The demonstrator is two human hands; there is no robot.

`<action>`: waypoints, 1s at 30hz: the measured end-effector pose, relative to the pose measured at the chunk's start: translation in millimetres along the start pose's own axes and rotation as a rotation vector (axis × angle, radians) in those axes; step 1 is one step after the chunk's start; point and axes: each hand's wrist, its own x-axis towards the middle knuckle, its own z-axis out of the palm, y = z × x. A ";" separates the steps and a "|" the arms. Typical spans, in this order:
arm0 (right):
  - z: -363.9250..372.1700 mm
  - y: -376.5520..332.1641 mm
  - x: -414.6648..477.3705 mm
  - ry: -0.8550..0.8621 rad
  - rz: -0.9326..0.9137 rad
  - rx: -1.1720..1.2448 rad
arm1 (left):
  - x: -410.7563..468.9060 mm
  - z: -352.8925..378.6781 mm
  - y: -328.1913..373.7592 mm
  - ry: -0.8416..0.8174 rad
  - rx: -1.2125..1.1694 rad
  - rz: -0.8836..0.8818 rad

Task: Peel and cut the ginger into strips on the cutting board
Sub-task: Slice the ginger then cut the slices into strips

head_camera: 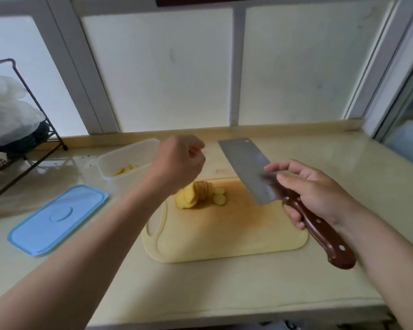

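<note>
On the cutting board's far left corner, the ginger sits sliced, a leaning row running left to right, rounds spilling rightward. Right hand grips the cleaver aloft. Left hand hovers curled, nothing visible in it. Risk, I'd say: that stack slides under the blade and fingertips stray into its path.

Beige counter, cutting board, tub, blue lid, rack
</note>
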 end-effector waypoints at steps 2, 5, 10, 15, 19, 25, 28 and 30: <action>-9.7 8.6 -3.0 0.046 0.013 -0.013 | -5.0 8.5 2.3 -0.038 0.020 0.017; -20.1 19.4 -7.9 0.091 0.050 -0.074 | -11.5 17.2 4.4 -0.102 0.000 0.022; -30.2 31.3 -9.3 0.134 0.062 -0.174 | -17.9 25.3 9.7 -0.130 -0.007 0.008; -31.0 35.6 -6.4 0.122 0.058 -0.209 | -20.2 24.6 7.8 -0.147 0.007 0.032; -26.3 35.6 -6.7 0.125 0.069 -0.262 | -21.1 22.3 0.8 -0.200 0.089 0.098; -26.2 34.0 -8.8 0.136 0.063 -0.344 | -21.8 23.5 -8.3 -0.470 0.334 0.273; -27.6 32.3 -10.5 0.135 0.075 -0.373 | -23.2 33.0 -7.6 -0.511 0.498 0.374; -28.3 31.2 -11.9 0.135 0.087 -0.388 | -23.4 39.1 -6.7 -0.515 0.602 0.440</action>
